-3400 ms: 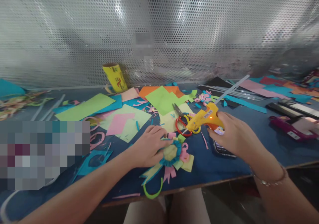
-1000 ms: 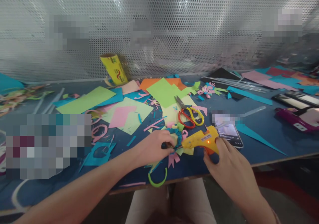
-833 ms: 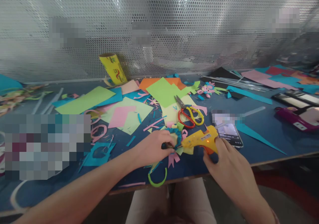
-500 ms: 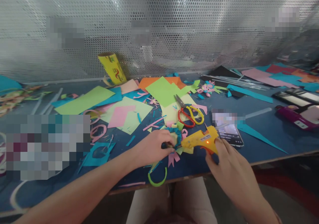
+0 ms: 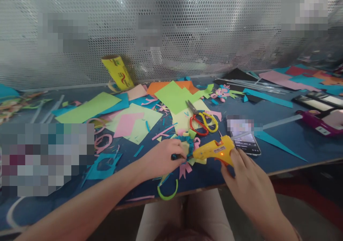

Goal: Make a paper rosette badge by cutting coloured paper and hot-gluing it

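My right hand (image 5: 250,180) is wrapped around the grip of a yellow hot glue gun (image 5: 214,149) with a lit orange light. The gun's nozzle points left at a ruffled blue, pale yellow and pink paper craft (image 5: 190,144); whether the tip touches it I cannot tell. My left hand (image 5: 164,156) is closed on the craft's left side, and something small and dark shows between the fingers. A clear glue stick (image 5: 281,121) runs out behind the gun. Beyond the craft lie scissors (image 5: 199,121) with one red and one yellow handle loop.
A phone (image 5: 246,141) lies behind the glue gun. Coloured paper sheets (image 5: 171,96) and scraps cover the middle of the table. A yellow tube (image 5: 118,72) leans against the perforated metal panel (image 5: 187,30). A purple tool (image 5: 321,123) rests at the right. A green paper loop (image 5: 168,198) overhangs the front edge.
The view has shifted slightly. The glue stick's far end now sits further right, by the purple tool. Both hands keep nearly the same place and hold.
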{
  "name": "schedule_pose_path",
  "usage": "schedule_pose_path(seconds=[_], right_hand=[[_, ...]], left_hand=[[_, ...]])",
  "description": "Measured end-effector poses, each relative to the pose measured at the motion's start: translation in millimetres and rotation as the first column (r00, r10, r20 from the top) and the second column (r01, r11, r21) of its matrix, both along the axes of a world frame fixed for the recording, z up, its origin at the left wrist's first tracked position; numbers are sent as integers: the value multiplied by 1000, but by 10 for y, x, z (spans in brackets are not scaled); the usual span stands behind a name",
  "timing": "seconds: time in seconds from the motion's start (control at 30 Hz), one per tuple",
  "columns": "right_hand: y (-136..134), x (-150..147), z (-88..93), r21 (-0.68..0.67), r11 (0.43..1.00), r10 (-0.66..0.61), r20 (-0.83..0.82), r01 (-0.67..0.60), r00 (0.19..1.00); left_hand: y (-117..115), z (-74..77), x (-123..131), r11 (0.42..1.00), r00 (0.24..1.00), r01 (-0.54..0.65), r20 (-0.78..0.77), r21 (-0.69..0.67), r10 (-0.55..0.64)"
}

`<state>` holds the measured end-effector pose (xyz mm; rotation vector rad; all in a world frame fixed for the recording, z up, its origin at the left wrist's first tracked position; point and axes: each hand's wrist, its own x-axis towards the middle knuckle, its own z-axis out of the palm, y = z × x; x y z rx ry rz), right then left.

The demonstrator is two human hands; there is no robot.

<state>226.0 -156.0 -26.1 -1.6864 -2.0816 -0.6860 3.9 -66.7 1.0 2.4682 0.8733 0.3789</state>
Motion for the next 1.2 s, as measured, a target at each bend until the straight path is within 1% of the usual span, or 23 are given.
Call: schedule_pose_path(seconds=[0.13, 0.27, 0.47, 0.67, 0.83, 0.97, 1.1, 1.2], right_hand=[[-23, -35, 30, -5, 1000, -8, -31, 8, 999], [-43, -46, 38, 35, 999, 6, -72, -4, 997], [-61, -29, 30, 86, 996, 21, -80, -14, 997], [-70, 12, 8, 82, 995, -48, -105, 57, 993], [-64, 102, -13, 79, 988, -123, -153, 136, 981], [-64, 144, 7, 87, 985, -129, -172, 146, 977], [-70, 147, 18, 75, 984, -145, -187, 162, 972], [-67, 152, 7, 73, 984, -144, -193, 161, 971]], left_hand=[[-5, 5, 1, 1000, 1000, -1, -19, 20, 1], [-17, 2, 19, 1000, 1000, -11, -17, 28, 11], [-37, -32, 64, 992, 992, -126, -7, -5, 126], [-67, -59, 64, 989, 988, -149, 28, 7, 149], [-74, -73, 45, 996, 997, -79, 27, 47, 77], [-66, -69, 45, 993, 999, -36, -2, 116, 36], [-66, -64, 40, 978, 999, 19, -31, 207, -13], [-74, -66, 37, 967, 998, 58, -45, 247, -48]])
